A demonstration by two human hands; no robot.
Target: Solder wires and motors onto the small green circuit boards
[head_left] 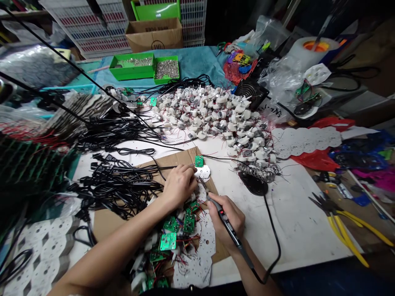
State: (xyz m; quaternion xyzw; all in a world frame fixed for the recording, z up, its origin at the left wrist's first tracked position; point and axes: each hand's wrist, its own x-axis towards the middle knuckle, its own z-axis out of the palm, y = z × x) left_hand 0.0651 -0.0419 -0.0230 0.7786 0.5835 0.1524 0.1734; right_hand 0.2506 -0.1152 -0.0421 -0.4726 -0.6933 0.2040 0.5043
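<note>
right hand point(232, 214) clasped round iron point(233, 237); left hand point(180, 184) curled, cannot tell what it pinches; pcb point(199, 161) at its 1 o'clock; pliers point(342, 231) at right hand's 3 o'clock.

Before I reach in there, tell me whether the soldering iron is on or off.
Apparently on: a red light glows on the soldering iron in the right hand. Whether it is hot, I cannot tell.

1. Bright at the pile of white motors point(203, 111) and on the white sheet point(293, 222) before it.
2. Nearly black beyond the pile's right side.
3. Glinting on clear plastic point(279, 78) right of the pile.
4. Smeared and stretched far left of the pile, over a green stack point(31, 164).
</note>
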